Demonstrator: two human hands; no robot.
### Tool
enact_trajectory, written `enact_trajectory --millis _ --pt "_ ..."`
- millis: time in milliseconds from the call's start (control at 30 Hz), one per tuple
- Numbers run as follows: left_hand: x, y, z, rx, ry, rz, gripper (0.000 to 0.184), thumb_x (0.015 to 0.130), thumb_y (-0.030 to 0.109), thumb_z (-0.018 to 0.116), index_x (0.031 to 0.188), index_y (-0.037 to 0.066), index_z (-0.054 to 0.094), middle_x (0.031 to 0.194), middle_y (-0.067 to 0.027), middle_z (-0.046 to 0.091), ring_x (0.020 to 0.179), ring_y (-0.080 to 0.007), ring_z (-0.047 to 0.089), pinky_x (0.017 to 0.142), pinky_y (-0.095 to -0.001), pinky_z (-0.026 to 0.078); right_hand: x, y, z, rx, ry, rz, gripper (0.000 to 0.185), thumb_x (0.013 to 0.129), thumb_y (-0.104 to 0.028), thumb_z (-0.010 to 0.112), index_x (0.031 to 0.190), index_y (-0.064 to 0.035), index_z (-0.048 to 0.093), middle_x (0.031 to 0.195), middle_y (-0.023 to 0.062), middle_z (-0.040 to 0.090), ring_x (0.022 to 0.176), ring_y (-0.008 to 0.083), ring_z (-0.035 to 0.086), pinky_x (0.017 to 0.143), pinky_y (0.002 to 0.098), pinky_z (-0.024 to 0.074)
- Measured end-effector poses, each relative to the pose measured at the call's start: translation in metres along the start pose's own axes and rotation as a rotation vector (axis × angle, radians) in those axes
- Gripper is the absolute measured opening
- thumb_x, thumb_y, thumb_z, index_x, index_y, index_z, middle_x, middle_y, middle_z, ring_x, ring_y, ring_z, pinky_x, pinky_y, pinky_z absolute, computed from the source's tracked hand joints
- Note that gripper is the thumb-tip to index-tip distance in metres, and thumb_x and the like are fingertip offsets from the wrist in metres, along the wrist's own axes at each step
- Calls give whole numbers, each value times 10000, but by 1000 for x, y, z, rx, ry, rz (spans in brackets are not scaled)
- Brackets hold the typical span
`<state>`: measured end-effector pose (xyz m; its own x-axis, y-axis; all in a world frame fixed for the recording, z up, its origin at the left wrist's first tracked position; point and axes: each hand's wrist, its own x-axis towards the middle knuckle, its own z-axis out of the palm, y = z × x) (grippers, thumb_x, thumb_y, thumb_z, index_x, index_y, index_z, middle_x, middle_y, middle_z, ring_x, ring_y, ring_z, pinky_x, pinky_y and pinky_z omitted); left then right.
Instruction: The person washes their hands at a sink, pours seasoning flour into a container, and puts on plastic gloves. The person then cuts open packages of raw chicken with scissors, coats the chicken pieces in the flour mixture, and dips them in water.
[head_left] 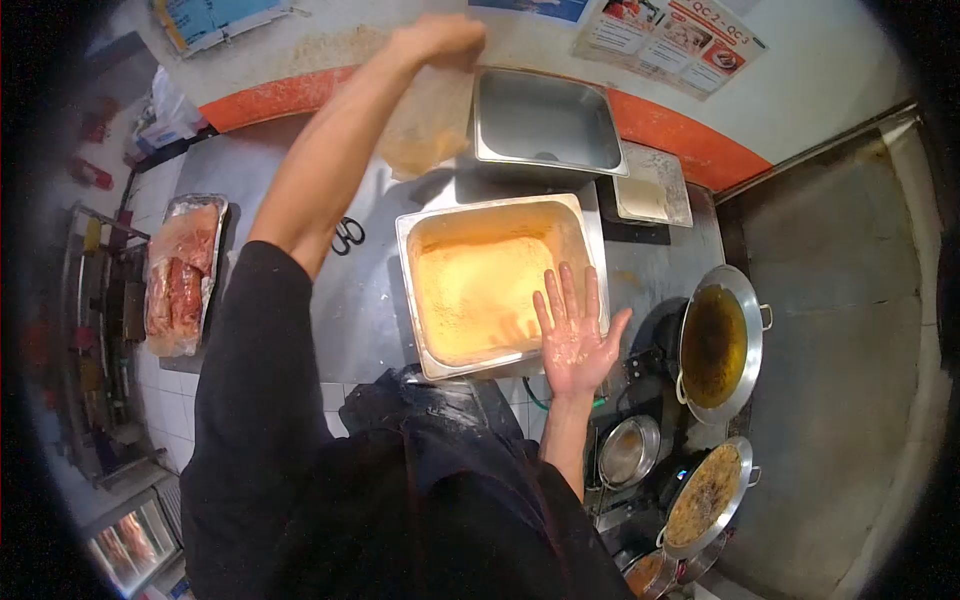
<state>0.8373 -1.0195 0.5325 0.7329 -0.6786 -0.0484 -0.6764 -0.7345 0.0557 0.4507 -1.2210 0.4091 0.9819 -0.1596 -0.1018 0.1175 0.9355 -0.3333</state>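
My left hand (447,42) is raised toward the wall, its fingers closed on the top of a clear plastic bag (428,120). The bag hangs down, with something yellowish at its bottom. In front of me a deep steel pan (408,270) holds pale orange powder (485,285). Palm up and fingers spread, my right hand (575,345) is over the pan's near right corner, with bits of powder on the skin and nothing held.
Another steel pan (548,160) stands behind, beside a lidded container (650,195). Black-handled scissors (347,236) lie on the metal table. A tray of raw meat (183,275) sits at left. At right are woks of oil (715,345) and frying food (705,500), plus a strainer (628,450).
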Motion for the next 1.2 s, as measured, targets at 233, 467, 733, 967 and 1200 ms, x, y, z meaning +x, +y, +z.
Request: enact_trajectory --millis 233,467,733,967,1200 --pt "-19 -2 88 -141 177 -132 435 859 342 677 1220 110 602 1123 -131 680 1070 -331 630 889 -435 491 -2 -2 28 -473 63 29 688 1000 -529 398 1491 -52 328 1444 230 426 1325 368 437 1108 460 347" --pt "-199 19 73 -493 699 -296 444 904 367 647 1221 59 603 1179 -139 657 1136 -289 604 983 -392 432 -20 -68 94 -901 -391 -385 431 1005 -404 479 1160 -12 567 767 39 555 659 136 521 601 265 428" --pt "-477 127 192 -740 892 -1150 312 916 189 664 1169 11 625 1107 -111 684 1065 -200 635 938 -334 472 78 9 -39 -750 -156 339 665 961 -523 481 1489 -151 325 1467 190 325 1349 326 273 1101 494 236" --pt "-540 210 190 -711 873 -1298 257 893 163 679 1122 47 655 1134 -99 674 1069 -245 621 993 -378 432 34 110 36 -179 -266 588 805 932 -700 330 1552 -203 199 1610 170 112 1484 362 113 1196 545 118" --pt "-571 194 174 -477 783 -613 324 845 297 714 1140 163 689 1144 -51 616 1205 -225 537 1127 -633 197 -66 269 98 -155 -374 748 834 947 -690 305 1552 -128 185 1588 209 170 1464 396 165 1189 535 162"
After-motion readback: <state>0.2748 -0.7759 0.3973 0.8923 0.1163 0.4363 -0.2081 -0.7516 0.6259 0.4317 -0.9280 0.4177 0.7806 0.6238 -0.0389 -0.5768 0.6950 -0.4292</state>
